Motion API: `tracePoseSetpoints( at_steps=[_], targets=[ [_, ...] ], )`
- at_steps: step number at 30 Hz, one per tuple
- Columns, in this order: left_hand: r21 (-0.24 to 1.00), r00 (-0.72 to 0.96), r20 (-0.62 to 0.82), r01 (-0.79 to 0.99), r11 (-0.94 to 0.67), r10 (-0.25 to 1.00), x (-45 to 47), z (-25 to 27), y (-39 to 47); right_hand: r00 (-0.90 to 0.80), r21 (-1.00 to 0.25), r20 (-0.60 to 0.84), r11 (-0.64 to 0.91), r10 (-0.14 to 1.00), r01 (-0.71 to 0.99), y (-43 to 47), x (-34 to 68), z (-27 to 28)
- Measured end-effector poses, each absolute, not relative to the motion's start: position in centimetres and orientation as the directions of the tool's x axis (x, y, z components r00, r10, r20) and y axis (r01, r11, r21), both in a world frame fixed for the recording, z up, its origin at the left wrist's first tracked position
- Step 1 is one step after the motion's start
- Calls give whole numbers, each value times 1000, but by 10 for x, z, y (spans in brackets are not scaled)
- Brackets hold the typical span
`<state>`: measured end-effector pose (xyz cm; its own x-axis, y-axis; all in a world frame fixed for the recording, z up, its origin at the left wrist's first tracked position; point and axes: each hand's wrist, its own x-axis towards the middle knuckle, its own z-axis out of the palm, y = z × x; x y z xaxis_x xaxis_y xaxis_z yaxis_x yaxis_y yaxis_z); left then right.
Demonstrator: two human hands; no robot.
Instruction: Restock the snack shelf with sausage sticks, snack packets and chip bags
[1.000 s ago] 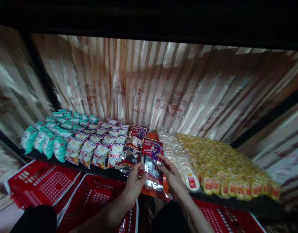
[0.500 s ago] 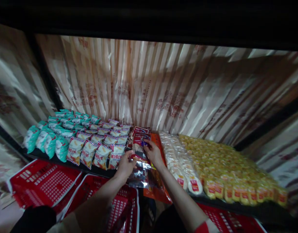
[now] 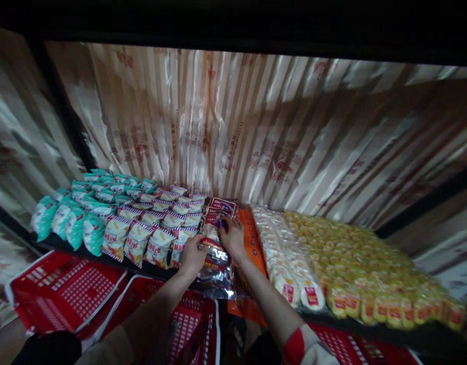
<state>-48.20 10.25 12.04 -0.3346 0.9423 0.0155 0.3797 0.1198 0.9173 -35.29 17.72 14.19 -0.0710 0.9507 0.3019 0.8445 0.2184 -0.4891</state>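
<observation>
A stack of dark red snack packets [image 3: 219,207] with silver foil ends lies on the shelf at the centre. My left hand [image 3: 194,253] has its fingers curled at the left edge of the upper packet [image 3: 211,232]. On the packet's right side, my right hand [image 3: 233,236] is closed, with a small purple patch showing at the fingertips. Orange packages [image 3: 252,243] lie flat just right of the stack. White and red snack bags [image 3: 153,246] stand close to my left hand.
Teal bags [image 3: 92,233] fill the shelf's left end. White wrapped rounds [image 3: 292,284] and many yellow wrapped items [image 3: 370,268] occupy the right. Red baskets [image 3: 77,284] sit below the shelf edge. A pleated curtain [image 3: 225,126] hangs behind, and a dark beam [image 3: 233,30] crosses above.
Both hands have shifted slightly left over the stack, still at the packet. More of the orange package shows beside my right hand. The camera view has moved a little.
</observation>
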Motion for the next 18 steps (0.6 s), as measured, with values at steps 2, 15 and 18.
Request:
tracePoseSetpoints(
  at_steps=[2, 15, 18],
  targets=[
    [880, -350, 46, 457, 128, 936, -482, 120, 102, -45, -429, 290, 172, 956, 887, 174, -355, 141],
    [709, -242, 243, 706, -2, 939, -474, 125, 86, -226, -192, 207, 266, 952, 945, 191, -369, 158],
    [590, -177, 390, 801, -98, 904, -468, 133, 77, -224, -191, 187, 259, 956, 947, 195, -369, 155]
  ],
)
